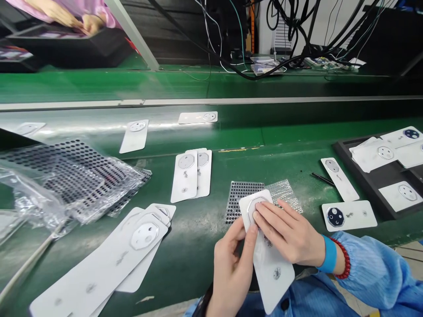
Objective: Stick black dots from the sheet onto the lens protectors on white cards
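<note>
The left hand (233, 266) pinches the edge of a white cover (274, 281) between thumb and fingers; the right hand (291, 240) lays its stretched fingers on the cover's round patch, its thumb hidden, so I cannot tell whether it pinches too. The cover is tilted, its upper end in front of a dotted sheet (244, 189) on the green desk (205, 224). A clear sheet (284, 189) lies just right of the dotted sheet. To its left are two overlapping covers (185, 178), with a fanned stack (99, 264) nearer the person and a plastic bag (82, 176) farther left. Well right of the dotted sheet, two loose covers (355, 215) and a thin black tool (320, 178) lie near a dark tray (370, 181) of covers.
</note>
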{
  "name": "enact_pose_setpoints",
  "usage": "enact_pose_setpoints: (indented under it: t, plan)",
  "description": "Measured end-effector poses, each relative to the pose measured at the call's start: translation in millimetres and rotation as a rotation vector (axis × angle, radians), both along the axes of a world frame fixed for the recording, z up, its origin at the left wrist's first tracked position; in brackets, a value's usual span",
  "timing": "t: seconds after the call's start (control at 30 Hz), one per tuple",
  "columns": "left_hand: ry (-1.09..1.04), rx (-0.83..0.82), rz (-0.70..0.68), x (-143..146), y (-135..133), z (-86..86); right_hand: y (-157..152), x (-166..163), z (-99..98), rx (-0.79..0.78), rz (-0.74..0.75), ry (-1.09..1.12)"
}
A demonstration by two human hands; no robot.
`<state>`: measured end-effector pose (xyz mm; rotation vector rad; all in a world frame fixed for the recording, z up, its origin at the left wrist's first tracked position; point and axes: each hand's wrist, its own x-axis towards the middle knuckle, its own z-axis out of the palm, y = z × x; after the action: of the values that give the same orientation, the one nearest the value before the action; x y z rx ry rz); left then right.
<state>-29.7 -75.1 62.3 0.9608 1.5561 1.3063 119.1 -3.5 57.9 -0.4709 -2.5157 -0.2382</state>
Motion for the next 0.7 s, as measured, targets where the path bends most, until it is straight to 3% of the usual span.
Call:
enact_pose_setpoints:
  t: [0.4,0.5,0.7]
  plan:
    - [-0.053,-0.013,0.026,4,-2,-6.9,2,4,2.0,-0.151,0.055,0.009]
    - [-0.115,0.004,0.054,5,-1,-7.9,3,6,1.5,-0.342,0.056,0.099]
    - [-0.123,0.081,0.083,5,5,2.6,-13,4,-1.6,-0.906,-0.109,0.615]
